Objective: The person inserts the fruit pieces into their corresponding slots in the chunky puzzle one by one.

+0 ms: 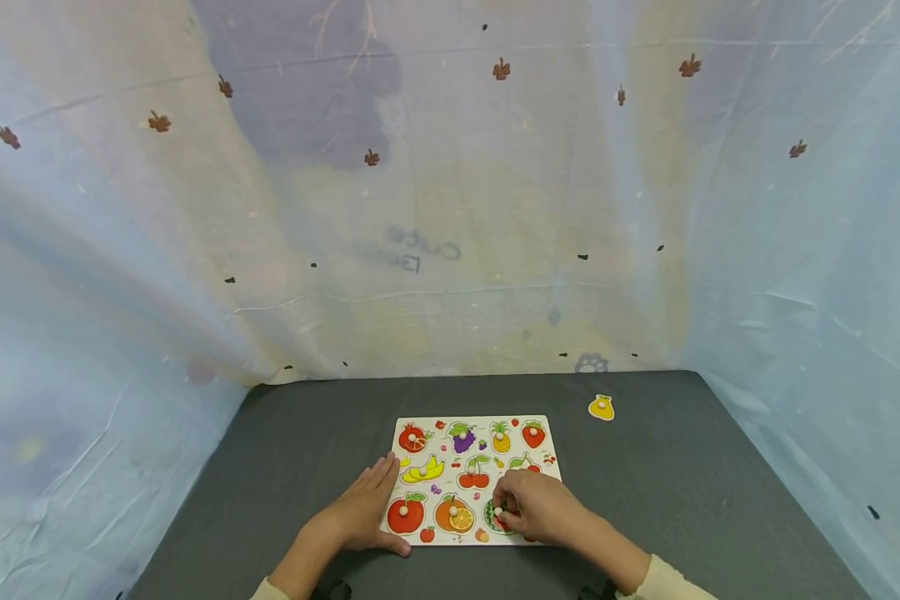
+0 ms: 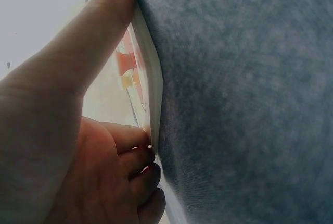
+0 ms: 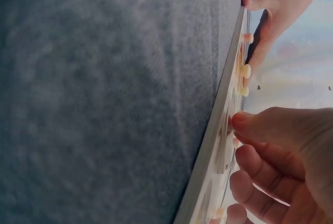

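Note:
A white wooden fruit puzzle board lies flat on the grey table, its pieces topped with small round knobs. My left hand rests along the board's left side, fingers stretched along that edge and thumb at the near corner. Over the near row, my right hand pinches the knob of the watermelon piece, whose right part the fingers cover. In the right wrist view, the thumb and fingertips meet close to the board's surface. An orange piece and an apple piece sit to the left of it.
A loose yellow pear piece lies on the table beyond the board's far right corner. A patterned pale curtain hangs behind the table and down both sides.

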Tool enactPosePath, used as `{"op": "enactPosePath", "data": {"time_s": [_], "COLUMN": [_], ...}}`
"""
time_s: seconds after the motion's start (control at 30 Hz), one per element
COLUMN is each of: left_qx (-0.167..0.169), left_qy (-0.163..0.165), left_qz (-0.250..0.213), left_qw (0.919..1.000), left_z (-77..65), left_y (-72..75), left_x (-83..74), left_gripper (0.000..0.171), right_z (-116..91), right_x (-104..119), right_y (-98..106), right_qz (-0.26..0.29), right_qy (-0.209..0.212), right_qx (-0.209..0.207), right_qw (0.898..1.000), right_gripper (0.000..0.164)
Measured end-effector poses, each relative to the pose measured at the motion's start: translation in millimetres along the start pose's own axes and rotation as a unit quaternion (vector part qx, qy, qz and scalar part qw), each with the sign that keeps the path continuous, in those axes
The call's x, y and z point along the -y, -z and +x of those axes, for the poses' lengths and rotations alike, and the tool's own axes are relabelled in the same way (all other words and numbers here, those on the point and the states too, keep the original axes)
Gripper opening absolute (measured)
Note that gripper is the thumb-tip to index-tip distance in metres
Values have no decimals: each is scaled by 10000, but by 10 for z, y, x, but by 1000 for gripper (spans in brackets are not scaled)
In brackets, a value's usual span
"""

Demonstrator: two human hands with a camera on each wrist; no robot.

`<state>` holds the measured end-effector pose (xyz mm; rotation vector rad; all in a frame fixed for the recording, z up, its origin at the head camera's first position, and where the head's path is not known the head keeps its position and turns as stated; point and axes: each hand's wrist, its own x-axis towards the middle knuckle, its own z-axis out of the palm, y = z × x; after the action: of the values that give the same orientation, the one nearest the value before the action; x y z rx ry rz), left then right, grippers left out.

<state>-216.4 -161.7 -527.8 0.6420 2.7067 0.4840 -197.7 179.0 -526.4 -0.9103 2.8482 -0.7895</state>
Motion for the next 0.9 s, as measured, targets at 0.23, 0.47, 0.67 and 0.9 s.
{"op": "enactPosePath", "data": {"time_s": [0.23,0.47,0.67,0.9], "left_qx": [18,21,21,30], "left_qy": [-16,5,38,9], "left_qz": [-100,-55,-61,-63], "left_qw": [9999,10000,10000,10000], "left_z": [-1,10,22,26], "left_y": [13,0,-15,-21], "left_x": [-3,10,20,31], "left_gripper": [140,140,141,140], "right_z": [-3,5,-5,-54], "right_x": [4,-6,-19,-41], "right_y": [-2,-8,3,54], "right_qz": [67,148,137,101], "right_qy": [-111,-167,-190,-236], "right_qx": [-13,65,95,51], "right_qw": [9999,9997,9997,9997], "right_gripper": [14,15,16,19]}}
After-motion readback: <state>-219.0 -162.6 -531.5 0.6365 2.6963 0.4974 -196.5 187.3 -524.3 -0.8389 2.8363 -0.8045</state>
